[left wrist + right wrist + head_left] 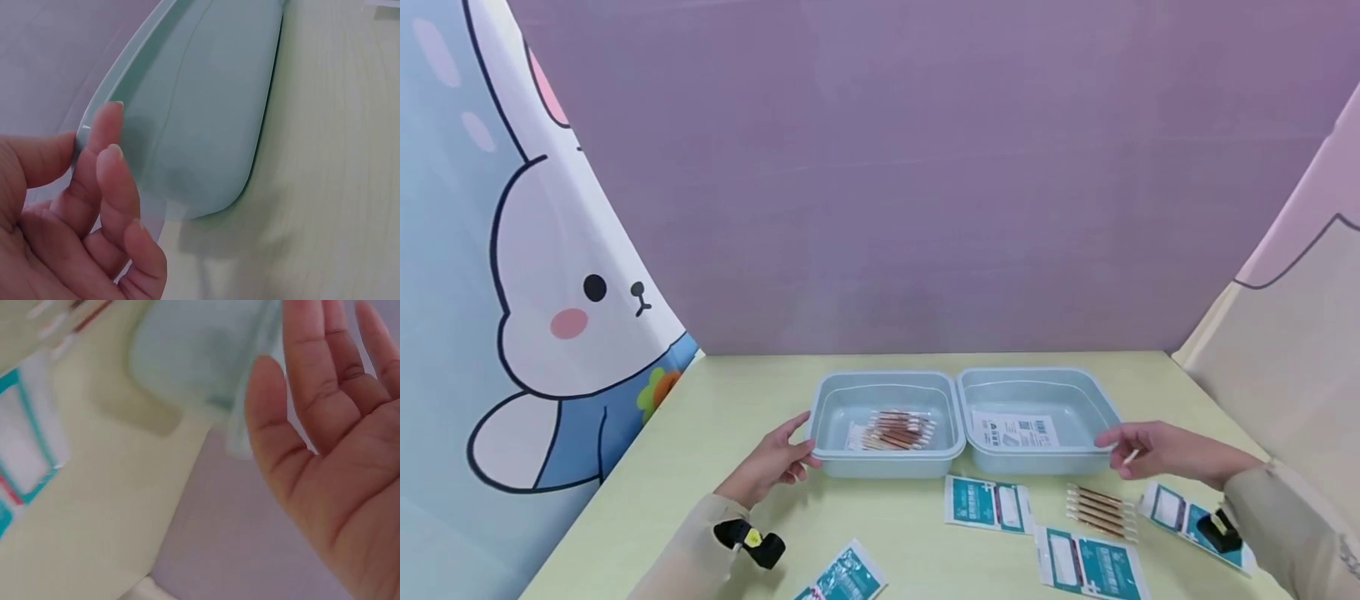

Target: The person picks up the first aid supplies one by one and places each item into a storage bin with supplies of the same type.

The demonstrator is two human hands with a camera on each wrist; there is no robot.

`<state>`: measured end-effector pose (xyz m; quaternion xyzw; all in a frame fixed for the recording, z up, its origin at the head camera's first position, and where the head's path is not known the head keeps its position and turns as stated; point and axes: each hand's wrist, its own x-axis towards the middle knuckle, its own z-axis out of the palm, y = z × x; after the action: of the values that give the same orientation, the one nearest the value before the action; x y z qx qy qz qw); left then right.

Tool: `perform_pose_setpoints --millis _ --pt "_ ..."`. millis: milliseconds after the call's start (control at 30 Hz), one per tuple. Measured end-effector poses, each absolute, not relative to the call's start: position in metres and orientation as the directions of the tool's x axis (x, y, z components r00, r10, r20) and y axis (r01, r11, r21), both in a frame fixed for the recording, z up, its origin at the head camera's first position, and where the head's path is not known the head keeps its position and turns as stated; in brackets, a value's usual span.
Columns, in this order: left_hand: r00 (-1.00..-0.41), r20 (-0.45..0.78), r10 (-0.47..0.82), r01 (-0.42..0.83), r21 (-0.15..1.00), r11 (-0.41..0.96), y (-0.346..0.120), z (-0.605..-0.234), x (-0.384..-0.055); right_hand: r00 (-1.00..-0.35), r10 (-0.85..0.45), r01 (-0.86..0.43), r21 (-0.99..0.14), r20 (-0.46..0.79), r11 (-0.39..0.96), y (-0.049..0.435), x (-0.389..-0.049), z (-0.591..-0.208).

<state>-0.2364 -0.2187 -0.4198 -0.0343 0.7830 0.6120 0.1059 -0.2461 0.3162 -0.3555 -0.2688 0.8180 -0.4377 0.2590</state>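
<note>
Two light-blue plastic bins stand side by side in the head view. My left hand [782,454] holds the left bin [887,468] by its outer edge. In the left wrist view the thumb lies at the rim [94,106] and the bent fingers are against the outer wall. Several brown-stick cotton swabs [898,432] lie inside that bin. At the near right corner of the right bin [1045,462], my right hand [1150,450] has its fingertips at the rim. The right wrist view shows its fingers [319,381] fairly straight, with the bin blurred behind them.
A row of cotton swabs [1101,510] lies before the right bin. Teal-and-white packets lie around it: one packet [988,504] by the bins, another [1093,567] nearer, one [1172,510] by the right sleeve, one [850,575] at the front. A purple wall [925,208] rises behind the table.
</note>
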Motion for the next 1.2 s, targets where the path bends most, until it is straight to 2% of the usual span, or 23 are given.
perform_pose_setpoints --millis 200,333,567,800,1000,1200 --pt "-0.971 -0.211 0.11 -0.185 0.961 0.208 -0.221 -0.422 -0.237 -0.832 -0.51 -0.202 -0.736 -0.219 0.646 0.325 -0.238 -0.382" --pt "-0.968 -0.207 0.14 -0.179 0.966 0.189 -0.223 -0.422 -0.236 -0.876 -0.445 -0.199 -0.697 -0.189 0.689 0.324 -0.236 -0.398" --pt "-0.966 -0.213 0.146 -0.185 0.966 0.182 -0.223 -0.422 -0.234 -0.876 -0.47 -0.312 -0.619 -0.106 0.72 0.324 -0.232 -0.414" --pt "-0.97 -0.202 0.139 -0.175 0.967 0.183 -0.223 -0.422 -0.235 -0.89 -0.435 -0.286 -0.577 -0.136 0.765 0.321 -0.237 -0.421" --pt "-0.961 -0.189 0.202 -0.156 0.973 0.168 -0.217 -0.424 -0.238 -0.889 -0.444 -0.333 -0.506 -0.113 0.796 0.332 -0.238 -0.425" --pt "-0.967 -0.187 0.176 -0.154 0.97 0.186 -0.222 -0.422 -0.233 -0.893 -0.435 -0.312 -0.536 -0.116 0.784 0.327 -0.242 -0.44"
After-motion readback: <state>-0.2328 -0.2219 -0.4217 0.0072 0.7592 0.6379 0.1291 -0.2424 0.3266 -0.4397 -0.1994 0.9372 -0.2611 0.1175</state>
